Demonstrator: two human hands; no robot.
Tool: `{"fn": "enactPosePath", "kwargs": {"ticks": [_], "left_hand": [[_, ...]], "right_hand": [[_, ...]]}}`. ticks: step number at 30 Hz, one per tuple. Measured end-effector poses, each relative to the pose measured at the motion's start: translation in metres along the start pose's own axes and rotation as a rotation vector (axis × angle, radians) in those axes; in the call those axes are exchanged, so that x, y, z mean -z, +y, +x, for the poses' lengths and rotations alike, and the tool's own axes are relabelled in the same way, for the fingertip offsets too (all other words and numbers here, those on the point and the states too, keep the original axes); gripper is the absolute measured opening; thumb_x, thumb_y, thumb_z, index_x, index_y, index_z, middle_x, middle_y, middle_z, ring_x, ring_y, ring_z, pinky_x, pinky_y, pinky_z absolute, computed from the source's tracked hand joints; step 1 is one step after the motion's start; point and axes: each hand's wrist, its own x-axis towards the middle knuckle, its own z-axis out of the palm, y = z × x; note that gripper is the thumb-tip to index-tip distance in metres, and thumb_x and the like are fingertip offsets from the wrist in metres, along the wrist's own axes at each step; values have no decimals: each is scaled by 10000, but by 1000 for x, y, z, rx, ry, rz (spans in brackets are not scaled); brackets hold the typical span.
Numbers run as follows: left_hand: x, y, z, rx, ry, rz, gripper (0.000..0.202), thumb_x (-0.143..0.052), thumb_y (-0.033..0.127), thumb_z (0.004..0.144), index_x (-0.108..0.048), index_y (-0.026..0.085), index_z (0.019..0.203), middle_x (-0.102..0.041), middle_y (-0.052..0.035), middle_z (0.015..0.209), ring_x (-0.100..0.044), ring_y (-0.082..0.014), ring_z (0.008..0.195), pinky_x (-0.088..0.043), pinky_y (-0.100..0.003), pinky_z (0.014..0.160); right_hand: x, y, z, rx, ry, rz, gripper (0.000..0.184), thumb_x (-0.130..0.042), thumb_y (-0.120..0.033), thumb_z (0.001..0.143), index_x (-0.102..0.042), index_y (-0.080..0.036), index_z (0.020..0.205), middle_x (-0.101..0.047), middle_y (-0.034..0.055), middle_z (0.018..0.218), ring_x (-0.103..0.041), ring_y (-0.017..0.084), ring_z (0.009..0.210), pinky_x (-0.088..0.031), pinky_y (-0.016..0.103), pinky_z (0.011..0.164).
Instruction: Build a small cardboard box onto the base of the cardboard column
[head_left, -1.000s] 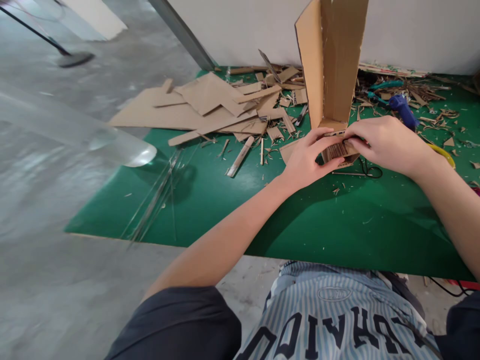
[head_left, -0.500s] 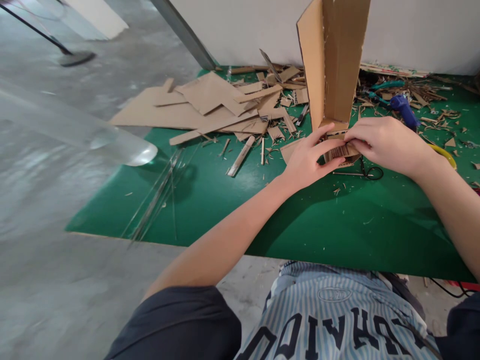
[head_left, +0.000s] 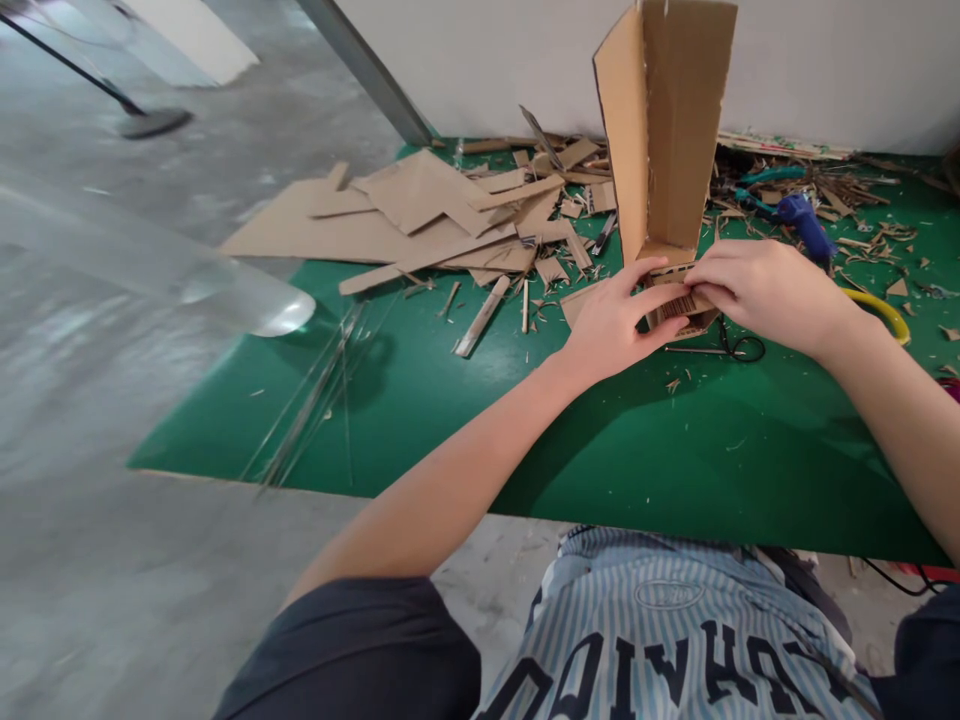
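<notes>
— Well, what has changed at the small cardboard box (head_left: 677, 307)?
— Hardly anything: over the last second we've kept it in the same spot, at the foot of the upright cardboard channel (head_left: 681, 130). We'd judge this careful steadying rather than a fresh step.
— How do our fingers stand?
— Our left hand (head_left: 611, 315) grips the left side, thumb and forefinger spread across the striped face. Our right hand (head_left: 765, 290) pinches it at the right, though the fingertips hide exactly which edge.
— And around us?
— Just in front, a black loop (head_left: 759, 352) lies on the green tabletop (head_left: 435, 410). Cardboard offcuts (head_left: 420, 195) heap to the left; a blue tool (head_left: 804, 222) rests among scraps to the right.
— Farther out?
— We have a white wall (head_left: 525, 60) behind, and grey floor (head_left: 67, 560) leftward, where a round-based stand (head_left: 154, 122) shows.
</notes>
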Motion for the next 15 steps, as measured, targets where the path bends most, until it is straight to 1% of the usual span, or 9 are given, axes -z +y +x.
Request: {"fn": "enactPosePath", "kwargs": {"ticks": [4, 7, 9, 10, 12, 14, 15], "left_hand": [[8, 7, 4, 43, -65, 44, 432, -530, 496, 1008, -646, 267, 1355, -625, -110, 1311, -690, -228, 1098, -610, -411, 954], [15, 13, 7, 73, -139, 98, 434, -575, 500, 980, -648, 284, 1349, -631, -106, 1298, -695, -247, 1066, -626, -404, 865], [17, 15, 8, 99, -171, 106, 434, -611, 492, 958, -655, 272, 1330, -623, -118, 1304, -694, -268, 1075, -627, -419, 846], [18, 15, 8, 109, -170, 88, 427, -624, 476, 950, -659, 257, 1315, -619, -125, 1306, -693, -271, 1082, -623, -429, 862], [18, 14, 9, 124, -123, 8, 386, -640, 433, 943, -673, 218, 1261, -624, -131, 1277, -686, -258, 1097, -603, -436, 934], [18, 12, 11, 155, -53, -137, 340, -629, 424, 952, -676, 192, 1195, -651, -116, 1204, -674, -231, 1107, -579, -407, 983], [18, 12, 13, 186, -22, -230, 331, -609, 448, 966, -669, 190, 1165, -666, -100, 1152, -674, -214, 1086, -581, -377, 957]], "right_hand": [[-3, -3, 1, -62, 29, -22, 300, -426, -164, 980, -686, -179, 1131, -698, 91, 1011, -637, 215, 905, -447, 328, 772], [-7, -4, 1, -70, 50, -21, 298, -430, -164, 971, -679, -192, 1130, -701, 96, 1062, -632, 216, 916, -458, 331, 776], [-10, -5, 1, -59, 58, -13, 301, -424, -165, 970, -678, -188, 1129, -699, 106, 1086, -637, 229, 935, -476, 346, 783], [-12, -5, 1, -51, 70, -1, 304, -425, -169, 970, -673, -185, 1144, -695, 113, 1105, -641, 238, 952, -488, 360, 792], [-14, -5, 1, -31, 125, 41, 319, -436, -182, 970, -647, -183, 1209, -678, 132, 1187, -645, 262, 1017, -513, 399, 835], [-13, -6, 1, -21, 212, 92, 338, -441, -180, 966, -613, -192, 1257, -646, 147, 1277, -630, 282, 1115, -521, 444, 909], [-12, -6, 1, -24, 257, 113, 337, -436, -168, 962, -605, -201, 1252, -633, 148, 1297, -616, 286, 1156, -517, 461, 945]]}}
